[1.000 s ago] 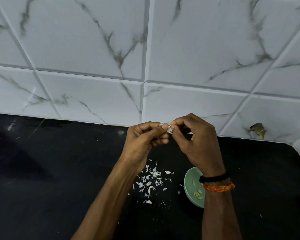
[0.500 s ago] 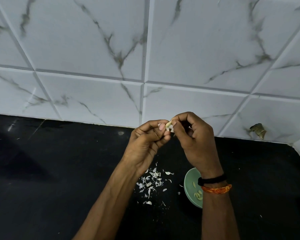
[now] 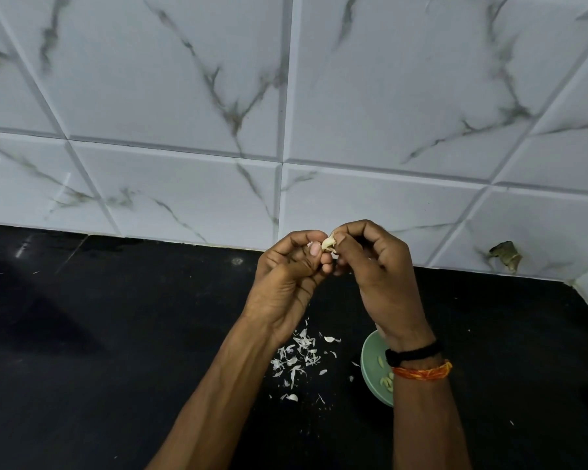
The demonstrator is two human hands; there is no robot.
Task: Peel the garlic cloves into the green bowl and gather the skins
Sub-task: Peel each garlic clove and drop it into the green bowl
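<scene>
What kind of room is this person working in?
Most likely a home kitchen. A black countertop meets a wall of white marble-look tiles, and the hands peel a garlic clove above loose skins and a green bowl.

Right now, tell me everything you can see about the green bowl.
The green bowl is pale, matte, plastic-looking, and sits upright on the black countertop, right of the scattered garlic skins. A few peeled garlic cloves lie inside. The right forearm covers most of it, so only its left part shows.
</scene>
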